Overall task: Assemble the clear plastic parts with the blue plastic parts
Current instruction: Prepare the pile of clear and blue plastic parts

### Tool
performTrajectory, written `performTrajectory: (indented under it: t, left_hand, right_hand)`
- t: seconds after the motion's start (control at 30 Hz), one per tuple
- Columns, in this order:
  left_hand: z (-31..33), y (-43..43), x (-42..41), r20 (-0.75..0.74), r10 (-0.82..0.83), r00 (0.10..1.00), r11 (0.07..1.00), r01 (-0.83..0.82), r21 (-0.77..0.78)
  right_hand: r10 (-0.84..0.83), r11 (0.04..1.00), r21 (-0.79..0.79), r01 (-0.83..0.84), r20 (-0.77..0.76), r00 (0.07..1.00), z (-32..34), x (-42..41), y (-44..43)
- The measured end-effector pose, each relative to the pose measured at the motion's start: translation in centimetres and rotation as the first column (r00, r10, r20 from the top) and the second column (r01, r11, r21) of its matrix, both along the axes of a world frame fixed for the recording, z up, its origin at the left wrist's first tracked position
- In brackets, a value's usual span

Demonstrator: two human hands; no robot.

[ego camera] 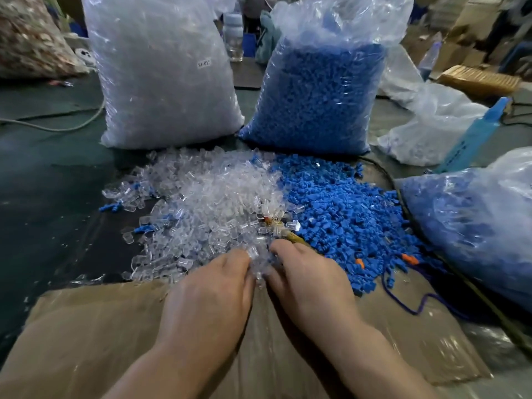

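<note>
A loose heap of clear plastic parts lies on the dark table, touching a heap of blue plastic parts to its right. My left hand and my right hand are side by side at the near edge of the clear heap, backs up, fingers curled down into the clear parts. The fingertips are hidden, so what each hand holds cannot be made out. A yellowish stick-like tool lies just beyond my right hand.
A big bag of clear parts and a big bag of blue parts stand behind the heaps. Another bag with blue parts lies at the right. Taped cardboard is under my forearms. A blue cord trails at the right.
</note>
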State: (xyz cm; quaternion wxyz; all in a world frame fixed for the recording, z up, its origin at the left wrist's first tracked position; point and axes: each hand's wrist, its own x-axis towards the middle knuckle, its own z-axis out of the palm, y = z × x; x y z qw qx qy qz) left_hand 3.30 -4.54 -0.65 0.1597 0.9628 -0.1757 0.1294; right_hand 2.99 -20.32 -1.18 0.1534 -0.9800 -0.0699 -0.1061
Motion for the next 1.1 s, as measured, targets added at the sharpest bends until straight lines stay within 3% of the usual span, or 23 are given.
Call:
performTrajectory:
  t: [0.13, 0.33, 0.43, 0.53, 0.63, 0.67, 0.83, 1.1]
  left_hand:
    - [-0.9, 0.1, 0.2, 0.129, -0.064, 0.99, 0.996, 0.072, -0.058]
    - [-0.9, 0.3, 0.6, 0.107, -0.051, 0.993, 0.985, 0.068, -0.157]
    - [-1.4, 0.4, 0.8, 0.085, -0.059, 0.995, 0.982, 0.074, -0.174]
    - [-1.2, 0.4, 0.9, 0.02, -0.036, 0.999, 0.985, 0.039, -0.169]
    - [-0.7, 0.4, 0.8, 0.022, -0.072, 0.997, 0.969, 0.075, -0.234]
    - [-0.6, 0.3, 0.8, 0.02, -0.086, 0.996, 0.966, 0.089, -0.242]
    - [-0.2, 0.4, 0.6, -0.009, -0.108, 0.994, 0.956, 0.101, -0.274]
    - [-1.1, 1.1, 0.8, -0.033, -0.099, 0.995, 0.919, 0.079, -0.386]
  right_hand:
    - [0.017, 1.0, 0.02, -0.018, 0.044, 0.999, -0.5, -0.3, -0.1]
    - [0.054, 0.994, 0.102, -0.05, -0.036, 0.998, 0.2, 0.4, 0.7]
    - [0.045, 0.995, 0.084, -0.049, 0.054, 0.998, 1.1, 0.3, 1.0]
    - [-0.172, 0.983, 0.111, 0.149, 0.235, 0.957, 2.3, 0.3, -1.0]
    - [-0.487, 0.872, -0.063, 0.486, 0.007, 0.874, 2.8, 1.1, -4.1]
    - [-0.529, 0.843, -0.146, 0.517, -0.054, 0.847, 2.7, 1.3, -4.6]
    - [-0.42, 0.9, -0.164, 0.404, -0.079, 0.904, 2.4, 2.0, -3.6]
    - [-0.25, 0.967, 0.103, 0.235, 0.172, 0.953, 1.7, 2.1, -3.0]
